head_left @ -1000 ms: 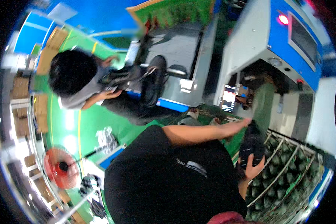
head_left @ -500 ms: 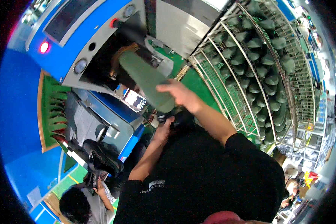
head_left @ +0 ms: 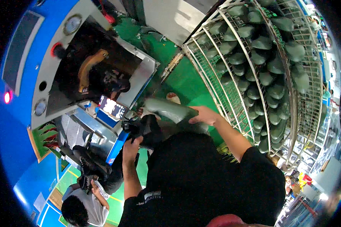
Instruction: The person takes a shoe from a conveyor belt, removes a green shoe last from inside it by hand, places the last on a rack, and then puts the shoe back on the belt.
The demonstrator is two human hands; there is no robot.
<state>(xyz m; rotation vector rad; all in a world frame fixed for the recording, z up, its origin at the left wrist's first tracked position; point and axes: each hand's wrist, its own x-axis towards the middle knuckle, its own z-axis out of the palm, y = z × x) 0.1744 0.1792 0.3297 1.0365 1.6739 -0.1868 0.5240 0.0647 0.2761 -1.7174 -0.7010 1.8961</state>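
In my right hand [head_left: 203, 115] is a grey-green shoe last [head_left: 166, 108], gripped at one end with the thumb and fingers. It lies roughly level in front of my body, its long end pointing left. My left hand [head_left: 132, 148], lower and to the left, is closed with the thumb on top, on a dark object that looks like a black shoe [head_left: 151, 130]. Its outline runs into my black shirt and is partly blurred. Ahead on the left is the open bay of a blue machine [head_left: 49, 22], with a curved tan piece [head_left: 89, 70] inside.
A wire rack [head_left: 225, 22] holding several grey-green lasts stands on the right. A lit phone [head_left: 113, 107] rests by the machine's edge. At lower left a co-worker [head_left: 77, 204] handles something black. The floor [head_left: 155, 60] is green.
My view has turned, so the machine sits farther left. My right hand has drawn the last away from the machine and tipped it level. My left hand has moved left, apart from the right.
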